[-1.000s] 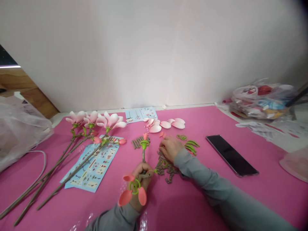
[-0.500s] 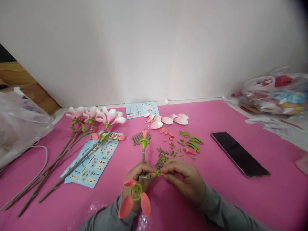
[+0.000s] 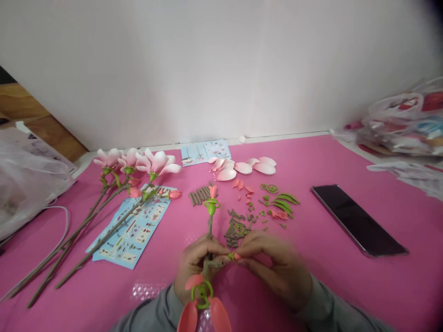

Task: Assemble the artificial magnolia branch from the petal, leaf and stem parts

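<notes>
My left hand (image 3: 188, 265) is closed around the brown branch (image 3: 210, 226) of a toy flower, held above the pink table. At the branch's far end sits a green cup (image 3: 211, 206) with a coral tip. Its near end carries a green ring (image 3: 202, 295) with coral petals (image 3: 188, 317), partly cut off by the frame's bottom edge. On a side twig is a small green piece (image 3: 230, 256). Against it, my right hand (image 3: 282, 267) pinches a small coral bud (image 3: 237, 256) between thumb and fingers; the fingertips partly cover the bud.
Small brown stem pieces (image 3: 232, 241), green leaves (image 3: 285, 199) and pale pink petals (image 3: 265, 167) lie beyond my hands. At left, finished magnolia flowers (image 3: 157, 161) rest across an instruction sheet (image 3: 138, 240). A phone (image 3: 356, 219) lies right; plastic bags (image 3: 398, 122) stand at the back right.
The coral bud shows more clearly beside the green piece. The near petals have dropped lower in view and the branch has shifted slightly right. The whole view has moved a little.
</notes>
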Motion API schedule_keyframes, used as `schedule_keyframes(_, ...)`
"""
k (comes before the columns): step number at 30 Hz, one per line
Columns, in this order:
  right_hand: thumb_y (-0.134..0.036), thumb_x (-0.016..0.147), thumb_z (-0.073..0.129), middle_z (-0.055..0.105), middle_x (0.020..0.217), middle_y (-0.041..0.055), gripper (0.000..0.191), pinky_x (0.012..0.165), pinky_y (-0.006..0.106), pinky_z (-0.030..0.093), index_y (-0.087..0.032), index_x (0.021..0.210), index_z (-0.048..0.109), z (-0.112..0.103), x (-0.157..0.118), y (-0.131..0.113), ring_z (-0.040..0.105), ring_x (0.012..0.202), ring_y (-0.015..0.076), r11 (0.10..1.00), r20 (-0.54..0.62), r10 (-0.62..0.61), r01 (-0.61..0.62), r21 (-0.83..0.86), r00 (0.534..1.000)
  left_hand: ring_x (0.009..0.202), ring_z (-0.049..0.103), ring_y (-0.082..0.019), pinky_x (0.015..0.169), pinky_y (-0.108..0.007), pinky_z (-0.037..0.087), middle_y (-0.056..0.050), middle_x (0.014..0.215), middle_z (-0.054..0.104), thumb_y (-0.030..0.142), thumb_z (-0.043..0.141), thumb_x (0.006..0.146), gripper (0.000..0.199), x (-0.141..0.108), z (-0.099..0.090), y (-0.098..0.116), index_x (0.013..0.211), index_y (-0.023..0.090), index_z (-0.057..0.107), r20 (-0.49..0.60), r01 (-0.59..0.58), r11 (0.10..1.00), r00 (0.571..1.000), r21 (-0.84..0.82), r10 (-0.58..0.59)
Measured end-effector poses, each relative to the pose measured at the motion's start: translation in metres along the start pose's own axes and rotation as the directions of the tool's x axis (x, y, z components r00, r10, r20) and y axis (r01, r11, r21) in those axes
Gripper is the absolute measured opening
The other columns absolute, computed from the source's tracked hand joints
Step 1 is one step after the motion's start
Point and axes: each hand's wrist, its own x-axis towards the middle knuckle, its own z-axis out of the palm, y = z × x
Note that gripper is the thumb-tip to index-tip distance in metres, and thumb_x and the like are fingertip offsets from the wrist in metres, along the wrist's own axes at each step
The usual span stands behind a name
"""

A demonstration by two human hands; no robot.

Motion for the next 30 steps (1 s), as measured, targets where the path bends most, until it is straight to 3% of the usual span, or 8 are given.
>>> schedule_keyframes(10,-0.006,0.075,0.063,0.067,0.075,0.0045,0.014,0.063,0.023,0.052,-0.018,0.081,0.066,0.000,-0.002,-0.003,0.063,0.070,0.0140,0.998,-0.010,-0.057,0.057,-0.024,0.998,0.054,0.056,-0.016,0.051,-0.026,0.042,-0.003,0.060,0.063,0.031,0.064,0.075,0.013,0.001,0.002,0.007,0.073,0.021,0.073,-0.028,-0.045,0.994,0.999,-0.099,0.042)
schedule_keyframes(14,-0.007,0.076,0.062,0.067,0.074,0.0050,0.014,0.061,0.022,0.053,-0.019,0.079,0.066,0.000,-0.001,-0.006,0.063,0.067,0.0137,0.990,-0.016,-0.110,0.108,-0.093,0.994,0.053,0.056,-0.014,0.049,-0.024,0.043,-0.003,0.059,0.062,0.029,0.065,0.075,0.013,0.002,0.002,0.012,0.069,0.019,0.071,-0.024,-0.028,0.997,0.999,-0.073,0.027)
schedule_keyframes(19,-0.004,0.076,0.059,0.067,0.073,0.0058,0.015,0.058,0.021,0.052,-0.016,0.080,0.066,0.000,0.000,-0.006,0.063,0.066,0.0129,0.975,-0.024,-0.202,0.199,-0.102,0.979,0.051,0.055,-0.013,0.048,-0.024,0.043,-0.003,0.057,0.062,0.032,0.067,0.073,0.016,0.004,0.003,0.015,0.067,0.018,0.070,-0.019,-0.098,0.993,0.995,-0.070,0.097)
schedule_keyframes(30,-0.009,0.074,0.065,0.065,0.067,0.0040,0.007,0.056,0.020,0.048,-0.015,0.072,0.063,0.006,-0.004,-0.001,0.061,0.062,0.0114,0.994,-0.056,-0.100,0.098,-0.046,0.993,0.049,0.053,-0.014,0.048,-0.025,0.041,-0.003,0.057,0.062,0.028,0.069,0.071,0.009,0.004,0.005,0.010,0.072,0.019,0.071,-0.027,-0.192,0.965,0.981,-0.182,0.190)
